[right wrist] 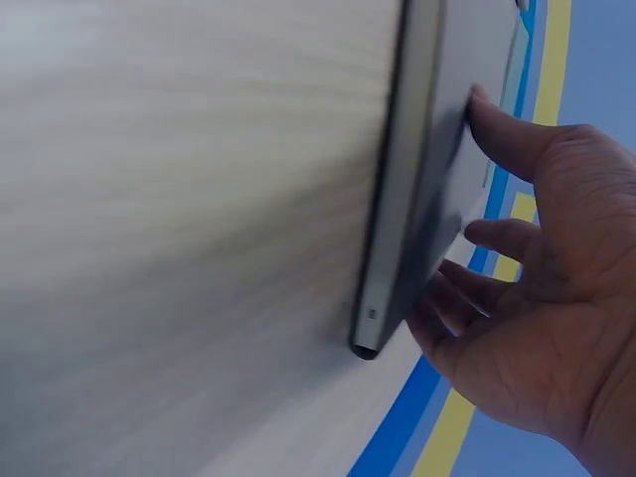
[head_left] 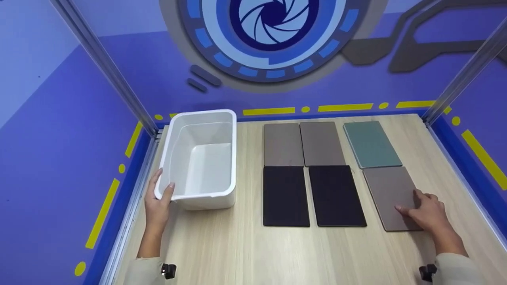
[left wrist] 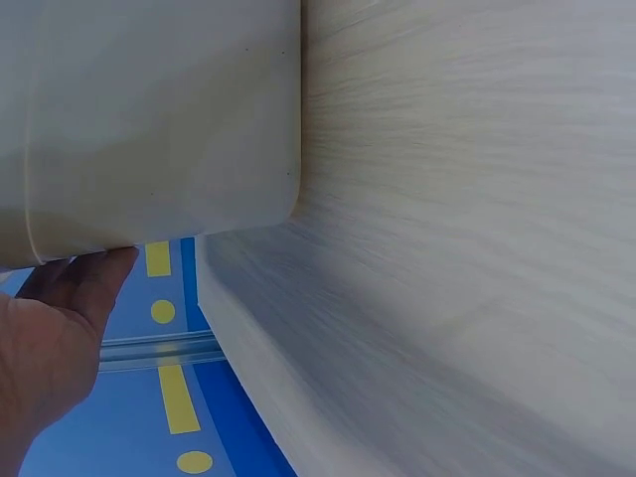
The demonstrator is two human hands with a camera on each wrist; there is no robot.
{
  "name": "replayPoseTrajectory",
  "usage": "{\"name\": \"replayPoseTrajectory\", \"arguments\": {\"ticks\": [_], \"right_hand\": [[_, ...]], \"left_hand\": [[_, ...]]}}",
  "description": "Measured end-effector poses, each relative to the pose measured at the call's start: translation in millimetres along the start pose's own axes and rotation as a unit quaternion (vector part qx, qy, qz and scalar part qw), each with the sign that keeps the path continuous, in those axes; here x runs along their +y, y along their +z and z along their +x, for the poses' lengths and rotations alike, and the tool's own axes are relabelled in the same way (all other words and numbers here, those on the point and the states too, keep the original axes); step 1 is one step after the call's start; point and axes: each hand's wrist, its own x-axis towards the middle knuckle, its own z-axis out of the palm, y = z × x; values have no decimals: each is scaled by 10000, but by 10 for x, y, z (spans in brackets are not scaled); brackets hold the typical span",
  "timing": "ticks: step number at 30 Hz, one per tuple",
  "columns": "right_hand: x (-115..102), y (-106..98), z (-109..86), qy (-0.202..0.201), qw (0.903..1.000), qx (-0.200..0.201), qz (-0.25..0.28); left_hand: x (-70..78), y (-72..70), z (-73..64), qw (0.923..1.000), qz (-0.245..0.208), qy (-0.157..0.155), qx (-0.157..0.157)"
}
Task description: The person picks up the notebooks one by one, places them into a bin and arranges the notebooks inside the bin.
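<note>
My left hand (head_left: 157,202) grips the near left corner of a white plastic bin (head_left: 233,158), thumb over the rim and fingers along the outer side. In the left wrist view the fingers (left wrist: 104,283) lie against the bin's wall (left wrist: 159,119). Over at the right, my right hand (head_left: 431,211) rests on a taupe notebook (head_left: 390,190), with its thumb on the cover and its other fingers by the right edge. The right wrist view shows the notebook's page edges (right wrist: 402,189) and the spread fingers of that hand (right wrist: 542,258). The notebook lies flat.
A green notebook (head_left: 372,144) lies behind the taupe one. Left of these are two more taupe notebooks, one (head_left: 283,144) beside the other (head_left: 323,143), and two black ones (head_left: 285,196) (head_left: 336,196) in front. Blue panels (head_left: 130,79) wall the wooden table (head_left: 277,253).
</note>
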Motion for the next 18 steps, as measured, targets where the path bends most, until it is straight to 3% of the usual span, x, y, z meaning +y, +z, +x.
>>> {"name": "replayPoseTrajectory", "arguments": {"ticks": [18], "right_hand": [[-59, -278, 238, 206, 9928, -1182, 51]], "left_hand": [[2, 7, -15, 10000, 19, 61, 49]]}}
